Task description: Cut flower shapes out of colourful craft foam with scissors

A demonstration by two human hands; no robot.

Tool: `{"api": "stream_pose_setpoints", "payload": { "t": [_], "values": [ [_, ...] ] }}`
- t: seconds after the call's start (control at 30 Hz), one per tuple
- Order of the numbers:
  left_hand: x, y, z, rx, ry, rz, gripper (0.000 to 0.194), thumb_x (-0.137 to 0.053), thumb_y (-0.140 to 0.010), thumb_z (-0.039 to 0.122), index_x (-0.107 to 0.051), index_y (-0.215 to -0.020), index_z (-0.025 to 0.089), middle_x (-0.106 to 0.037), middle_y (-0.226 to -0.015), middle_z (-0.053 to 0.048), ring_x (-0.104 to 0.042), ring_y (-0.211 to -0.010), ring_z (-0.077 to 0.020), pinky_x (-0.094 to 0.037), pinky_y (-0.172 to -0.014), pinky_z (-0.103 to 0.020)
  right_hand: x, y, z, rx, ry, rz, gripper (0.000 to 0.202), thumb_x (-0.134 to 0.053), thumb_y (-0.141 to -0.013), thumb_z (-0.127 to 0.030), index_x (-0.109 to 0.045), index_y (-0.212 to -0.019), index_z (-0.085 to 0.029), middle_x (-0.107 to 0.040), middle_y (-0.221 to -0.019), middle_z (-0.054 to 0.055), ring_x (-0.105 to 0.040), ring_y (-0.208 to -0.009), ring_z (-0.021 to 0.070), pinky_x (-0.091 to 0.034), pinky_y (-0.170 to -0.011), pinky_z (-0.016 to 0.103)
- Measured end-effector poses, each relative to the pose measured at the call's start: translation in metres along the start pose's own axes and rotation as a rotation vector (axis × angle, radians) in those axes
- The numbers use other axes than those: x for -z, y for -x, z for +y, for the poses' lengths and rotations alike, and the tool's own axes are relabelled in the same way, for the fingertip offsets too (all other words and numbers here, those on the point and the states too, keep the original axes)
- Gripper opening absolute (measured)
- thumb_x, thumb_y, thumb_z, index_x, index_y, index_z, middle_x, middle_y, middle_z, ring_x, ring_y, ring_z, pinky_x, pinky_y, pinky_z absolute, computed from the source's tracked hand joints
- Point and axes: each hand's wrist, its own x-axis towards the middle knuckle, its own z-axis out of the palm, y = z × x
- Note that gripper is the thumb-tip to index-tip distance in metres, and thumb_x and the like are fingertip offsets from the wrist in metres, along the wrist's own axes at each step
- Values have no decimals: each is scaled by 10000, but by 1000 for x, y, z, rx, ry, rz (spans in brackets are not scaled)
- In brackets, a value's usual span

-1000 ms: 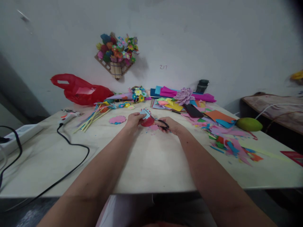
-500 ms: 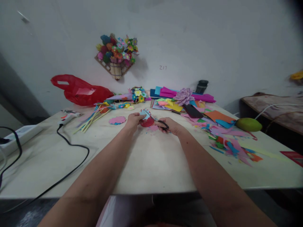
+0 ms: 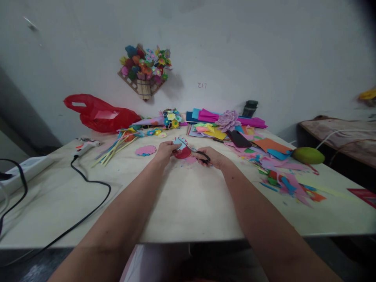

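Note:
Pinched in my left hand [image 3: 166,152] are a light-blue scalloped cutout [image 3: 178,143] and a round red piece [image 3: 183,152] lying against it. My right hand [image 3: 212,157] is closed around the black handles of a pair of scissors [image 3: 203,156]. The scissor blades reach left across the blue and red pieces; whether they are apart is too small to tell. Below them, part of a pink piece [image 3: 190,159] shows on the table. To the left of my left hand lies a pink scalloped cutout [image 3: 146,150] with blue edging under it.
A glue gun [image 3: 85,148] with a trailing black cord and a white power strip [image 3: 28,170] are at the left. Behind are a red plastic bag [image 3: 102,115] and paper flowers. Coloured sheets, a black phone [image 3: 238,139], scraps [image 3: 289,184] and a green mango [image 3: 308,155] lie right.
The scissors and the held pieces have shifted very slightly between my hands. Both hands keep their hold and nearly the same place.

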Motion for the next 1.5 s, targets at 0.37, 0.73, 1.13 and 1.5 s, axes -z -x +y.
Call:
{"api": "stream_pose_setpoints", "payload": {
  "t": [0.37,0.73,1.13,1.5],
  "values": [
    [-1,2,2,9,7,10,209,-798,-613,126,-594,-567,120,-604,-519,-29,-547,-448,-100,-470,-523,-222,-2,1,-3,-15,23,23,389,-767,-668,-482,-549,-643,-160,-538,-478,-35,-417,-361,50,-215,-330,176],
    [-9,5,-1,23,177,113,165,-765,-617,56,-614,-657,108,-599,-576,-9,-555,-470,-90,-518,-538,-217,-10,0,-8,-12,3,116,358,-795,-636,-444,-585,-681,-158,-529,-467,-45,-425,-362,51,-273,-347,173],
    [-21,9,1,73,275,188,129,-679,-665,46,-585,-686,133,-606,-582,-23,-556,-456,-103,-507,-508,-226,-11,0,-7,77,-86,123,426,-766,-606,-531,-563,-644,-159,-521,-477,-43,-419,-381,52,-262,-364,189],
    [-24,11,1,135,360,119,105,-623,-656,48,-608,-736,113,-664,-643,-64,-619,-525,-144,-545,-572,-269,-10,-3,-4,121,-133,108,315,-726,-694,-432,-569,-677,-159,-530,-504,-33,-424,-395,61,-271,-368,196]
  ]
}}
